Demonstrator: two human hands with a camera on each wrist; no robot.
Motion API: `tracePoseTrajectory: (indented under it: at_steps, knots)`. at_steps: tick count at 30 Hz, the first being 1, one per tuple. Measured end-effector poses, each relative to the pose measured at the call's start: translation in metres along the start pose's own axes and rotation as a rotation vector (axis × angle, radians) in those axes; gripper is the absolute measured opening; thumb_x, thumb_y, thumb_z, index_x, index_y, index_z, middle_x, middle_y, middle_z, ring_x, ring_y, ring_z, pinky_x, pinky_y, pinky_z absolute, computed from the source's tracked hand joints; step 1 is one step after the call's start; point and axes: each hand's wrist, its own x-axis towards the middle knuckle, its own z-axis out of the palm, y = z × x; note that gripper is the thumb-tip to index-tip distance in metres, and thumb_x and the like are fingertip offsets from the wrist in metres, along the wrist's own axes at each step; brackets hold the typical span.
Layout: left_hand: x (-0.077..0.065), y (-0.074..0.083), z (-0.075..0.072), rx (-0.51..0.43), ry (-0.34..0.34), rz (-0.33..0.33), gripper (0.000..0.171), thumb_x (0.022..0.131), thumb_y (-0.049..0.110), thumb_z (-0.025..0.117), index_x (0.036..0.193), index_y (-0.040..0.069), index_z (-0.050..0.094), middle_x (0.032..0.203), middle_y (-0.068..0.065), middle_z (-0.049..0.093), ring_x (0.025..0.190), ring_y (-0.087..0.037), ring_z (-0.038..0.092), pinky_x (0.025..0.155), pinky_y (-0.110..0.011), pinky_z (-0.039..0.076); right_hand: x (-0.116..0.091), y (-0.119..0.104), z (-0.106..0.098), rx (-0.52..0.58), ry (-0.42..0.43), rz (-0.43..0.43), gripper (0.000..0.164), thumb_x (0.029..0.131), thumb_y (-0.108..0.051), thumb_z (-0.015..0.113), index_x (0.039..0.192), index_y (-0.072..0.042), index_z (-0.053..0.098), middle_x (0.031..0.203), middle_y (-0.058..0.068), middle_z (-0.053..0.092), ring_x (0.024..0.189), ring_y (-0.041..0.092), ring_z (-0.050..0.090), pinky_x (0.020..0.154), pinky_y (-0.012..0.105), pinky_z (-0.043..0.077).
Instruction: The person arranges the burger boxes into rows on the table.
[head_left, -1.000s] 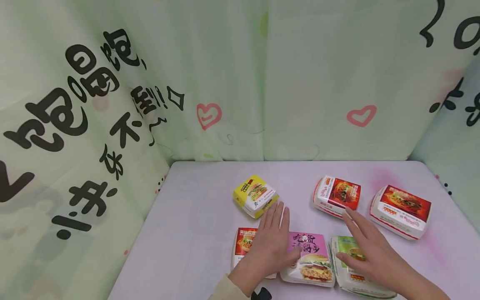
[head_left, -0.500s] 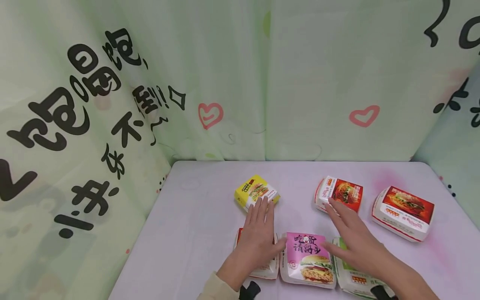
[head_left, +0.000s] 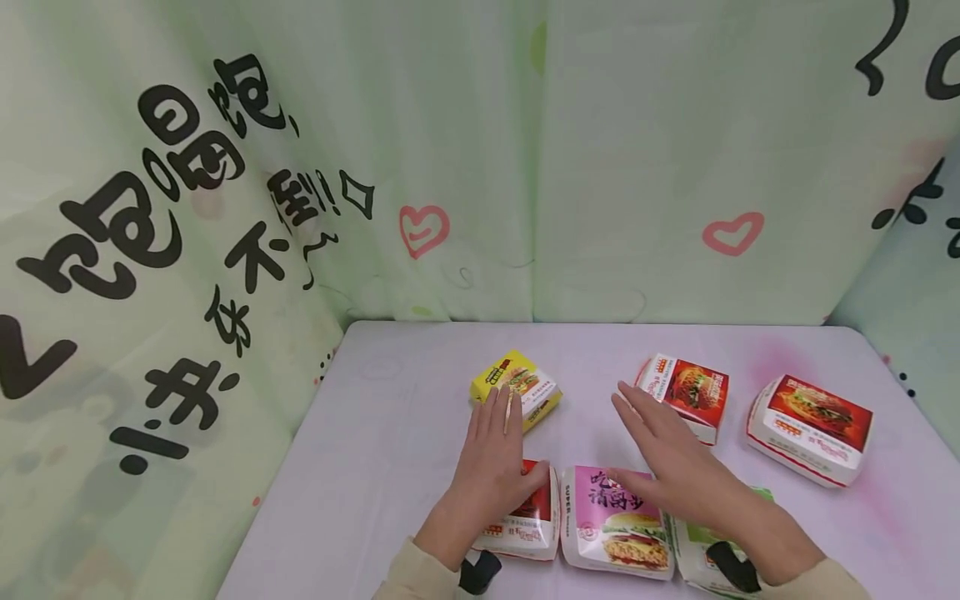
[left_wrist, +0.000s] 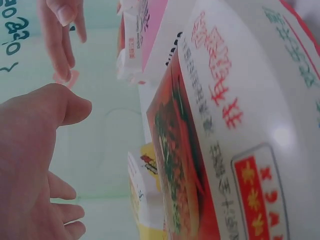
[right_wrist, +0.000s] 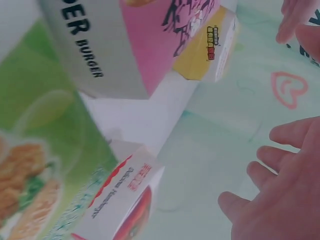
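My left hand, fingers straight and together with the thumb out, is over a red-and-white burger box at the front left. Its fingertips overlap the yellow burger box behind. To the right, my right hand has extended fingers and a spread thumb; the thumb overlaps the pink burger box. Under the right wrist is a green-and-white burger box, partly hidden. Both wrist views show palms holding nothing, with the left hand and right hand above box height.
Two more red-and-white burger boxes stand at the back right, one smaller burger box and one larger burger box. All rest on a pale lilac table. A green printed curtain hangs behind and at both sides.
Both hands have shifted left: the left hand from beside the pink box to over the front red box, the right from over the green box toward the pink one. The boxes have stayed put.
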Motion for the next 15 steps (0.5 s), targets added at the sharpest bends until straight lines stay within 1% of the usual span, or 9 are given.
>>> tracePoseTrajectory:
  at_steps: [2, 5, 10, 15]
  knots:
    - [0.0, -0.004, -0.001, 0.0, 0.012, -0.011, 0.094, 0.089, 0.054, 0.062, 0.157, 0.007, 0.021, 0.166, -0.012, 0.016, 0.154, -0.029, 0.014, 0.125, -0.047, 0.019, 0.006, -0.002, 0.001, -0.019, 0.007, -0.026, 0.095, 0.088, -0.048, 0.07, 0.159, -0.014, 0.019, 0.165, 0.013, 0.018, 0.149, 0.038, 0.021, 0.116, 0.063, 0.027]
    - [0.001, -0.009, -0.001, -0.008, 0.013, -0.022, 0.093, 0.089, 0.053, 0.062, 0.158, 0.005, 0.02, 0.166, -0.013, 0.017, 0.154, -0.03, 0.014, 0.125, -0.047, 0.018, 0.013, -0.006, 0.001, -0.041, -0.002, -0.05, 0.093, 0.089, -0.048, 0.069, 0.159, -0.011, 0.02, 0.164, 0.015, 0.018, 0.149, 0.038, 0.02, 0.117, 0.061, 0.025]
    - [0.004, -0.019, -0.003, 0.006, 0.006, -0.037, 0.093, 0.09, 0.053, 0.061, 0.157, 0.004, 0.02, 0.165, -0.015, 0.017, 0.154, -0.032, 0.013, 0.125, -0.048, 0.017, 0.025, -0.01, 0.003, -0.038, -0.056, -0.035, 0.093, 0.09, -0.049, 0.067, 0.159, -0.011, 0.019, 0.166, 0.013, 0.014, 0.151, 0.038, 0.016, 0.119, 0.063, 0.021]
    - [0.008, -0.026, -0.004, 0.019, 0.003, -0.053, 0.093, 0.091, 0.054, 0.061, 0.157, 0.003, 0.019, 0.166, -0.016, 0.016, 0.155, -0.032, 0.012, 0.125, -0.048, 0.017, 0.037, -0.012, 0.005, -0.058, -0.065, -0.038, 0.094, 0.089, -0.049, 0.067, 0.159, -0.01, 0.018, 0.166, 0.013, 0.015, 0.152, 0.037, 0.016, 0.12, 0.061, 0.019]
